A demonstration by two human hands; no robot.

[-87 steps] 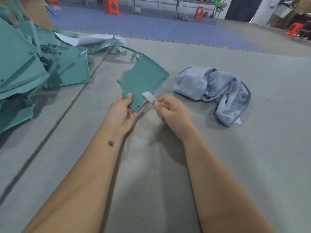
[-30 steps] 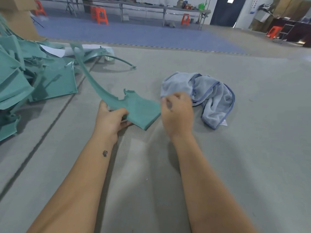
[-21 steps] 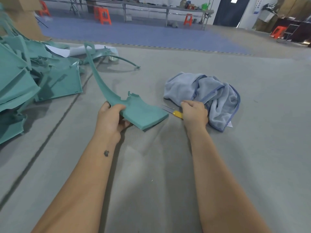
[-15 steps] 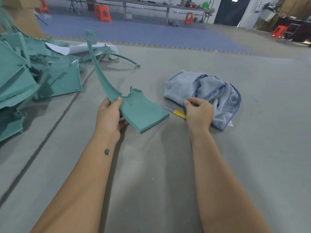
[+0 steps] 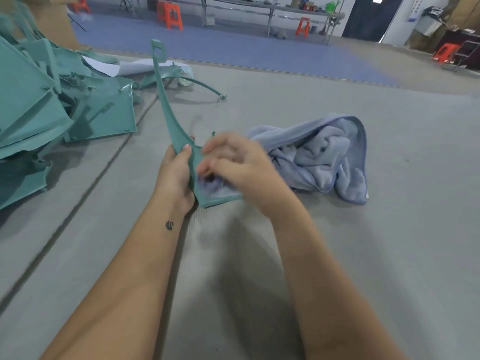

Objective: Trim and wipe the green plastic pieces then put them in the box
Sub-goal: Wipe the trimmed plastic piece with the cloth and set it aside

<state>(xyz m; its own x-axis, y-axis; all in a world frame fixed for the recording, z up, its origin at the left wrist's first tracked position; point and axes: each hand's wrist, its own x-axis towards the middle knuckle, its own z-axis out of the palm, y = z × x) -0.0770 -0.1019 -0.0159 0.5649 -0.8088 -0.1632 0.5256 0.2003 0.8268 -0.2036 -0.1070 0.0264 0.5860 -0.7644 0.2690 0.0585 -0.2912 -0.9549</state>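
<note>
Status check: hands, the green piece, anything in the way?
Left hand grips green piece, long arm pointing up. Right hand, blurred, holds blue cloth against its lower panel. Nothing blocking.

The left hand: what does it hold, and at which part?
The left hand grips the green plastic piece where its long narrow arm widens into the flat panel.

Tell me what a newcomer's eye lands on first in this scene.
First, the green plastic piece at centre, its long thin arm rising up and away while the left hand grips it. The right hand, blurred, presses part of the blue-grey cloth against the piece's broad lower end; the rest of the cloth lies bunched on the grey mat to the right. A jumbled heap of green pieces fills the left edge.
</note>
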